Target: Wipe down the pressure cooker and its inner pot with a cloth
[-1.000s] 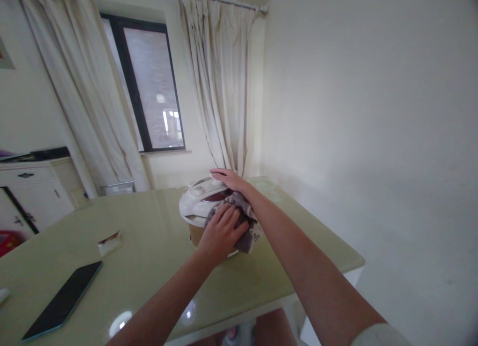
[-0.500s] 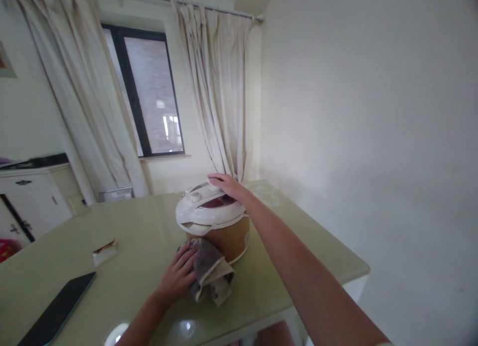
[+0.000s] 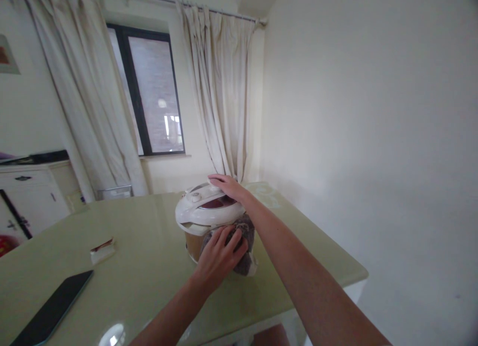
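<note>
A round cooker with a tan body [image 3: 192, 241] and a white lid [image 3: 203, 212] stands on the pale green table [image 3: 149, 266]. My right hand [image 3: 226, 185] lies flat on the far top of the lid. My left hand [image 3: 220, 254] presses a grey-brown cloth [image 3: 244, 249] against the cooker's front side wall. The cloth covers part of the body and hangs down to the table.
A dark phone [image 3: 50, 313] lies near the table's left front edge, with a small wrapped packet [image 3: 101, 250] behind it. The table's right edge [image 3: 336, 266] is close to a bare white wall. Curtains [image 3: 222, 97], a window and a white cabinet [image 3: 28, 196] stand beyond.
My left hand lifted the cloth from the table beside the cooker back up against the cooker's side. My right hand stayed on the lid.
</note>
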The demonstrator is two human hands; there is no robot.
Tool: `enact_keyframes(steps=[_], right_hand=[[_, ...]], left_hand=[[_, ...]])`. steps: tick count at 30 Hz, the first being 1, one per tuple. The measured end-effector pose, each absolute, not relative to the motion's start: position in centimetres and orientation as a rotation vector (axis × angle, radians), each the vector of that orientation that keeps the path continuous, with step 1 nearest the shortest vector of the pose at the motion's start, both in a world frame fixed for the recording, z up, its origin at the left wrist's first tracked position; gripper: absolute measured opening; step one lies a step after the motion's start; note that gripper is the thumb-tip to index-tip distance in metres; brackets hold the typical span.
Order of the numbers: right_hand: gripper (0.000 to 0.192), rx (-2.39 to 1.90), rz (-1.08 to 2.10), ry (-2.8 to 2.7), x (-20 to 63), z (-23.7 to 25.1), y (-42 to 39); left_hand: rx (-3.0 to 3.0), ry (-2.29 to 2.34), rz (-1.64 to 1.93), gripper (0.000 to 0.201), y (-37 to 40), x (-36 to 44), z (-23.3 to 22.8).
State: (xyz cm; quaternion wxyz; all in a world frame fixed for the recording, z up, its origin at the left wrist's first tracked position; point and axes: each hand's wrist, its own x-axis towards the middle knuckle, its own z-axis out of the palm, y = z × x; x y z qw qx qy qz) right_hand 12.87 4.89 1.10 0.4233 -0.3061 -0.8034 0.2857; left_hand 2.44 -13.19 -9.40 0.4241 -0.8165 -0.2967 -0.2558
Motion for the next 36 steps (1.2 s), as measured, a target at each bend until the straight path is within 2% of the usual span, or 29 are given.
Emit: enact_keyframes(steps=[8, 10, 13, 16, 19, 22, 24, 30, 36], right_hand=[[0.040, -0.608, 0.710, -2.078, 12.5, 1.1, 6.3], [0.039, -0.596, 0.701, -2.100, 12.4, 1.2, 6.5], [0.036, -0.650, 0.708, -2.116, 12.5, 1.4, 6.4], [0.035, -0.675, 0.717, -2.104, 12.7, 1.5, 6.1], [0.034, -0.673, 0.670, -2.099, 12.8, 1.4, 5.7], [0.034, -0.687, 0.600, -2.095, 12.7, 1.3, 5.3], [0.034, -0.701, 0.548, -2.106, 12.6, 1.2, 5.0], [0.035, -0.719, 0.337, -2.232, 12.7, 1.6, 4.2], [0.042, -0.856, 0.121, -2.396, 12.0, 2.6, 3.5]], left_hand=[[-2.010, -1.069, -0.904, 0.041, -12.6, 0.5, -4.5], [-1.975, -1.168, -0.917, 0.037, -12.6, 2.2, -3.7], [-1.938, -1.196, -0.776, 0.021, -12.6, 5.2, -2.7], [-2.014, -1.139, -0.704, 0.022, -12.1, 5.2, -2.1], [-2.162, -0.827, -0.723, 0.027, -11.2, 1.9, -3.0], [-2.158, -0.407, -0.757, 0.013, -10.4, -1.7, -5.5], [-2.116, -0.279, -0.783, 0.012, -9.9, -3.0, -7.2], [-2.032, -0.221, -0.866, 0.017, -8.9, -3.4, -8.5], [-2.048, -0.243, -0.905, 0.012, -8.9, -5.4, -8.2]])
